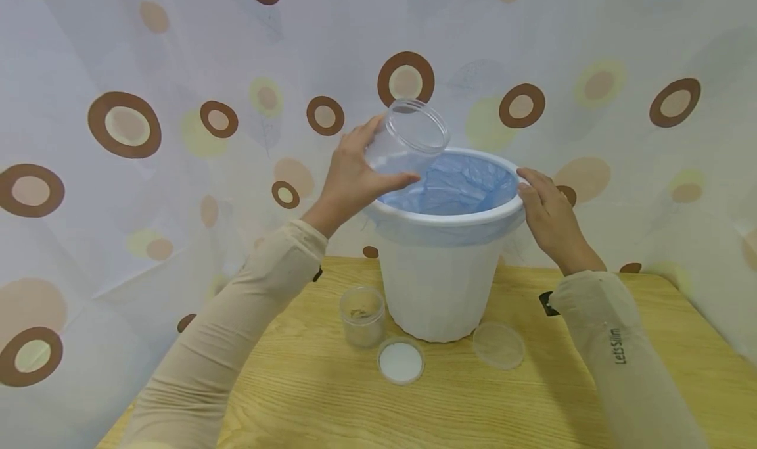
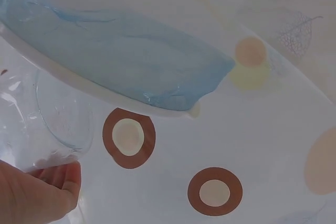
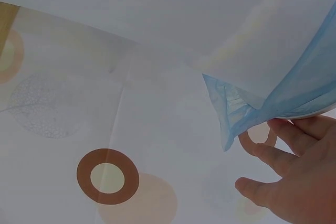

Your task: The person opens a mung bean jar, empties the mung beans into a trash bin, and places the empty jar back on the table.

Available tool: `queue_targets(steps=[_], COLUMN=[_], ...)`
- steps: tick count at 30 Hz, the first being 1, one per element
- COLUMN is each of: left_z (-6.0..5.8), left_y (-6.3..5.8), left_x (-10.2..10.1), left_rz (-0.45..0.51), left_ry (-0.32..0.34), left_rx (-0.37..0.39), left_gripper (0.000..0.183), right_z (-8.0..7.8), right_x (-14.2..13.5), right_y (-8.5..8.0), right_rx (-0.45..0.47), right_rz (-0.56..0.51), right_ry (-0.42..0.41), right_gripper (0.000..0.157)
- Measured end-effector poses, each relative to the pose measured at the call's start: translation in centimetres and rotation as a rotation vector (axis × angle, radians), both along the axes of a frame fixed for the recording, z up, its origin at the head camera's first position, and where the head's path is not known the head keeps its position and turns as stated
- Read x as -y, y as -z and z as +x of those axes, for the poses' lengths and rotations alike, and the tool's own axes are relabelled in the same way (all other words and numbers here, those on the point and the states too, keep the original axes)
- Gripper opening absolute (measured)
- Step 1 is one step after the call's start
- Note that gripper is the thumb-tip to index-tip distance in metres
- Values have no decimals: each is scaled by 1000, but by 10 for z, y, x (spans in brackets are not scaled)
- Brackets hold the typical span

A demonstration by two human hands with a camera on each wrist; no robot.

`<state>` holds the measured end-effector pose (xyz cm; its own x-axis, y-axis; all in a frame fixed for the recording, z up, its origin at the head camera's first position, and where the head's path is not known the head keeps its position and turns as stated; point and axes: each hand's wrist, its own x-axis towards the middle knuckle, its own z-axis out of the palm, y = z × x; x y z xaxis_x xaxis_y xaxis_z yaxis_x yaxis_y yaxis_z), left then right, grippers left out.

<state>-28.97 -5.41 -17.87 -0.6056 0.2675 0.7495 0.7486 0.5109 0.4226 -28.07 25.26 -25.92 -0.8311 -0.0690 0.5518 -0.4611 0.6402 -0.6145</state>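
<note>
My left hand [image 1: 353, 173] grips a clear plastic jar [image 1: 408, 133] round its side, thumb in front and fingers behind. The jar has no lid on and is tilted, its mouth towards the upper right, at the left rim of a white bin [image 1: 440, 278]. A thin blue bag [image 1: 461, 179] lines the bin and folds down over its rim. On the right side of that rim rests my right hand [image 1: 550, 215]. Its fingers [image 3: 278, 158] look spread and fairly straight in the right wrist view, touching the edge.
A second clear jar [image 1: 362, 327], with some brownish bits inside, stands left of the bin on the wooden table [image 1: 307, 396]. In front lie a round lid with a white disc [image 1: 401, 362] and a translucent lid [image 1: 499, 345]. A patterned curtain [image 1: 177, 54] hangs behind.
</note>
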Motion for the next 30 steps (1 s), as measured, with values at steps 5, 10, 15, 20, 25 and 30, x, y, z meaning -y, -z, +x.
queue_targets(steps=[5, 10, 15, 20, 25, 30], left_z=[4, 7, 11, 16, 21, 26], left_y=[2, 4, 5, 7, 8, 10], left_x=[-1, -2, -3, -3, -3, -5], left_rz=[47, 73, 100, 138, 176, 190], left_ry=[32, 43, 40, 50, 67, 69], left_rx=[55, 70, 103, 164, 217, 241], left_gripper=[87, 84, 85, 84, 81, 79], right_z=[1, 1, 0, 0, 0, 0], right_x=[1, 1, 1, 1, 1, 1], right_y=[-1, 0, 0, 0, 0, 0], right_rx=[0, -4, -13, -7, -6, -3], right_rz=[3, 8, 11, 8, 4, 5], right_ry=[-1, 0, 6, 8, 12, 9], right_gripper=[56, 56, 56, 56, 56, 56])
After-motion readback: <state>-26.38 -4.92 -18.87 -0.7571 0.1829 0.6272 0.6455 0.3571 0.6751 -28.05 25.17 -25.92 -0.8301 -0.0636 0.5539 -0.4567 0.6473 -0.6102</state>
